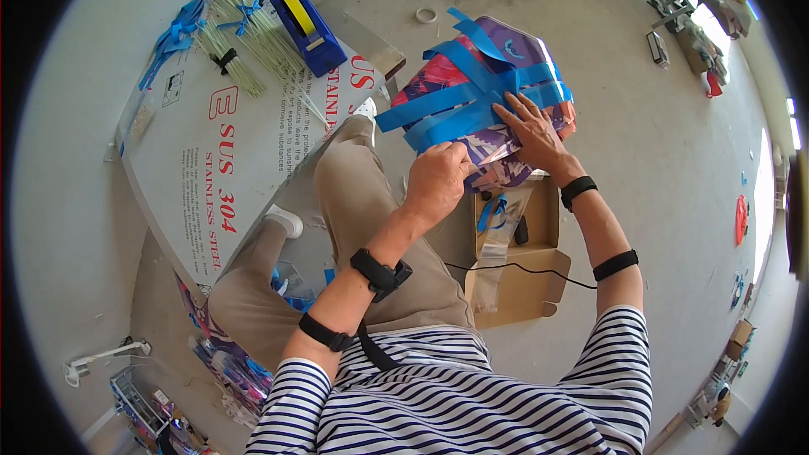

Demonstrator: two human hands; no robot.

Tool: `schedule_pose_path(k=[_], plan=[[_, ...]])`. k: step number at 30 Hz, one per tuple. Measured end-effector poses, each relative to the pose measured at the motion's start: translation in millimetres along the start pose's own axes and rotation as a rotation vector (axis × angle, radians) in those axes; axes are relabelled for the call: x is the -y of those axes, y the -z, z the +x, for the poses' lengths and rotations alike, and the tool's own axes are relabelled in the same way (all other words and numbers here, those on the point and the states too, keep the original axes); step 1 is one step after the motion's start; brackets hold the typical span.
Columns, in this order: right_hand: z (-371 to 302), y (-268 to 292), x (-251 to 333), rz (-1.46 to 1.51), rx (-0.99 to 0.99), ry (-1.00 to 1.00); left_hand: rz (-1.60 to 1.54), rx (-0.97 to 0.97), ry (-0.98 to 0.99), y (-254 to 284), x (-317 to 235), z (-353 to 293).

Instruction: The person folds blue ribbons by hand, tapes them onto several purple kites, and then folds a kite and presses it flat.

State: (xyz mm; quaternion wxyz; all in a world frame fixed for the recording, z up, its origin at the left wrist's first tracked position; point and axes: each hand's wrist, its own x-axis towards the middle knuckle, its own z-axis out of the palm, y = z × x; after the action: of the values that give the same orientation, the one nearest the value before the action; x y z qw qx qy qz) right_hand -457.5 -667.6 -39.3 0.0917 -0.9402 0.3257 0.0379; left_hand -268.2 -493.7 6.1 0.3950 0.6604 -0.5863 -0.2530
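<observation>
In front of me is a shiny printed sheet (pixel 511 44) in purple, pink and orange, angular in outline like a kite. Wide blue ribbons (pixel 434 103) cross over it, with loose ends sticking out to the left and top. My left hand (pixel 436 181) pinches the lower left edge of the sheet; what sits between the fingertips is partly hidden. My right hand (pixel 538 136) lies over the right side of the sheet, fingers stretched out and touching the ribbons where they cross.
At left, a film-covered table (pixel 181 194) bears a blue tape dispenser (pixel 310 29), bundles of thin pale rods (pixel 257 21) and blue ribbon strips (pixel 181 34). Below the sheet stands an open cardboard box (pixel 548 274), crossed by a black cable (pixel 539 270). A tape roll (pixel 426 15) lies on the floor.
</observation>
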Motion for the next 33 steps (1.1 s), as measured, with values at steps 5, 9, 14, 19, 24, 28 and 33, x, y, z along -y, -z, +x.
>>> schedule_pose_path(k=[5, 9, 14, 19, 24, 28, 33], plan=[[4.3, 4.1, -3.0, 0.082, -0.041, 0.018, 0.082, -0.061, -0.061, 12.3, -3.7, -2.4], [3.3, 11.6, -4.7, 0.069, -0.014, -0.032, 0.135, -0.075, -0.168, 25.4, -5.6, -10.1], [2.9, 18.1, -6.7, 0.008, 0.009, -0.092, 0.165, -0.086, -0.164, 51.3, -10.8, -29.5], [6.9, 22.0, -1.3, 0.055, 0.07, -0.063, 0.183, -0.122, -0.143, 80.4, -14.5, -44.6], [12.4, 30.4, 7.4, 0.033, 0.158, -0.128, 0.218, -0.149, -0.161, 89.3, -5.4, -51.9], [8.7, 17.6, -11.2, 0.106, 0.013, -0.028, 0.172, -0.188, -0.112, 111.1, -9.7, -47.4], [14.7, 24.0, 0.9, 0.131, 0.1, -0.136, 0.309, -0.237, -0.206, 129.6, -10.2, -35.1]])
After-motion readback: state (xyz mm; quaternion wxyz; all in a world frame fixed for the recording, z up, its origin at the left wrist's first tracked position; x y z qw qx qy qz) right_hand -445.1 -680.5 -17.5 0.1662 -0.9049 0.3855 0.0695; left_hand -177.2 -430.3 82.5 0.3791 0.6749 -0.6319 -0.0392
